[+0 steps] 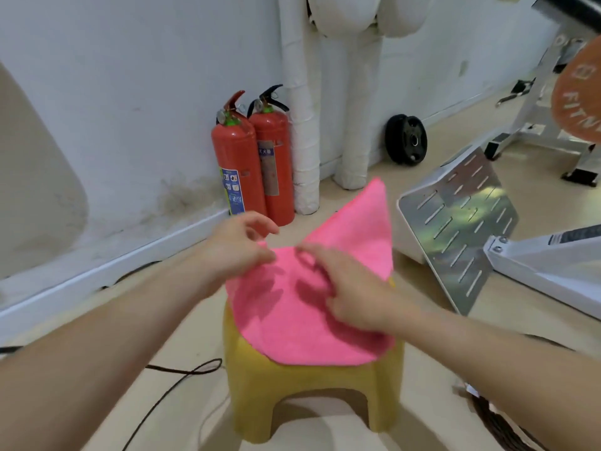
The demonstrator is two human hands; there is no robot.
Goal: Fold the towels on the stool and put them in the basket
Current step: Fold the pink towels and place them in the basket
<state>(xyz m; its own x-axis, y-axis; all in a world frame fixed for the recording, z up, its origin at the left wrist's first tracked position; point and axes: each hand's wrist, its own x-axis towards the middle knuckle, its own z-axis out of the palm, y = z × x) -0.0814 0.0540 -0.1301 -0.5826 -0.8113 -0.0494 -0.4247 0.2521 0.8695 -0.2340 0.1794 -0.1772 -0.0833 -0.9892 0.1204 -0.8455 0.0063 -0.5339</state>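
A pink towel (302, 323) lies spread over the seat of a small yellow plastic stool (312, 388), and its far corner points up and away past the stool's edge. My left hand (239, 247) is at the towel's left corner, thumb on the cloth and fingers curled just above it. My right hand (346, 288) rests on the middle of the towel, with forefinger and thumb pinched together on the cloth. A dark woven rim (497, 421) shows at the lower right, possibly the basket; most of it is out of frame.
Two red fire extinguishers (253, 164) stand by the white wall behind the stool. A white machine with a slotted metal footplate (461, 219) sits close on the right. A black cable (175, 379) runs over the floor at the left. A black weight plate (406, 139) leans on the wall.
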